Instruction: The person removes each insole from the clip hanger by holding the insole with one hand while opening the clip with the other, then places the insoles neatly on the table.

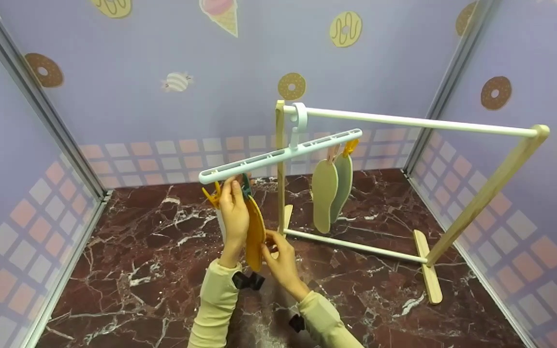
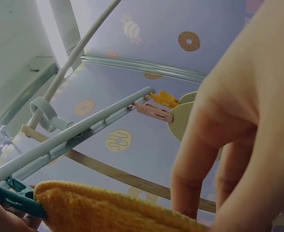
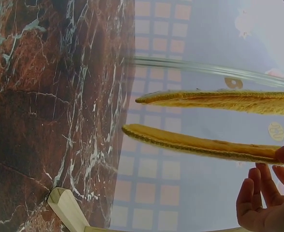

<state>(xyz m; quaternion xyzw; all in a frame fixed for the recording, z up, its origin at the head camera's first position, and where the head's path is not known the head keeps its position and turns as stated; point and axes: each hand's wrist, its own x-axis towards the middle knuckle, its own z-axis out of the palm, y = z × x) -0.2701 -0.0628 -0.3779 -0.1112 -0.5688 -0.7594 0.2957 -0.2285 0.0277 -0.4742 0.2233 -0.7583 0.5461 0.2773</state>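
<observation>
A pale hanger tilts down to the left, its hook at the rack's top rod. Below its left part, my left hand pinches a dark green clothespin at the top of an orange insole. Lower down, my right hand grips that insole's edge between thumb and fingers. In the right wrist view, a second orange insole hangs alongside the gripped one. A yellow clothespin sits left of my left hand. Pink and yellow clothespins hold two pale insoles at the right end.
The wooden rack stands to the right, with a white top rod, a lower rod and wooden feet. Under everything lies a dark red marbled surface. Patterned walls enclose the back and sides.
</observation>
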